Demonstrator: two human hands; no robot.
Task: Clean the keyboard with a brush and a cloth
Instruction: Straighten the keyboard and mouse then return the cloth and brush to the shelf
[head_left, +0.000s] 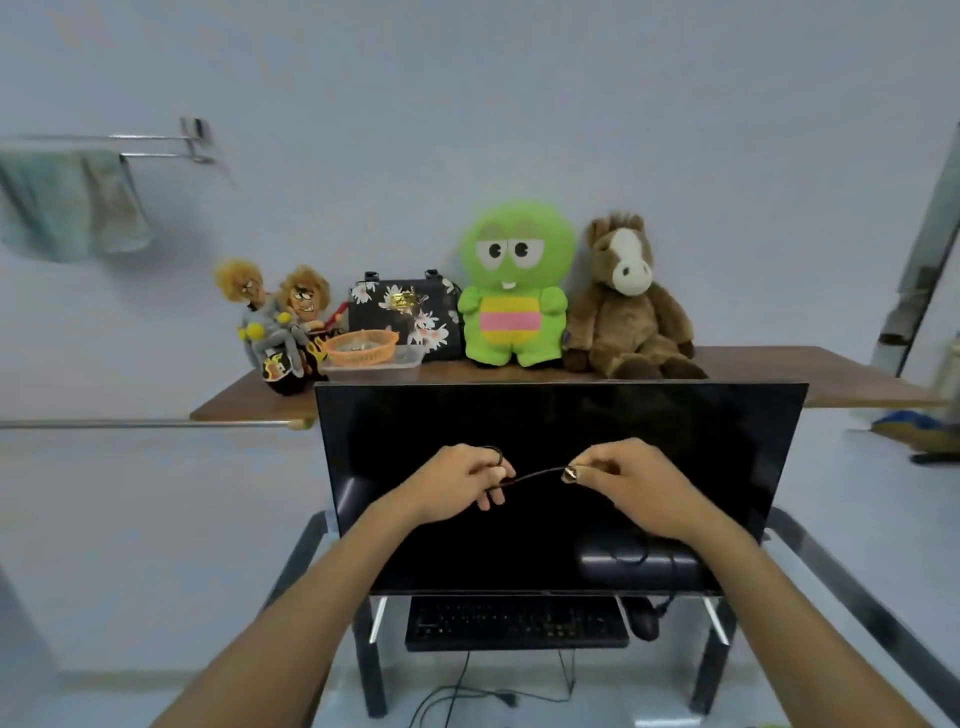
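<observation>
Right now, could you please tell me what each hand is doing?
Left hand: pinching one end of a thin dark cord.
Right hand: pinching the cord's other end.

Bare forearms, no sleeves — a dark ring (492, 453) on one finger.

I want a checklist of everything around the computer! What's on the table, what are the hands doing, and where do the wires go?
Surface: glass-topped table carries the dark monitor.
Job's things: black keyboard lies in front of the monitor; brush: nothing seen; cleaning cloth: nothing seen.
Clutter: black mouse right of the keyboard.
Hands: left hand and right hand each pinch one end of a thin dark cord, raised in front of the screen.
Cables: wires hang below the keyboard.
Surroundings: wooden shelf holds a green plush, brown horse plush, floral bag, orange basket; towel hangs on a wall rail.
</observation>
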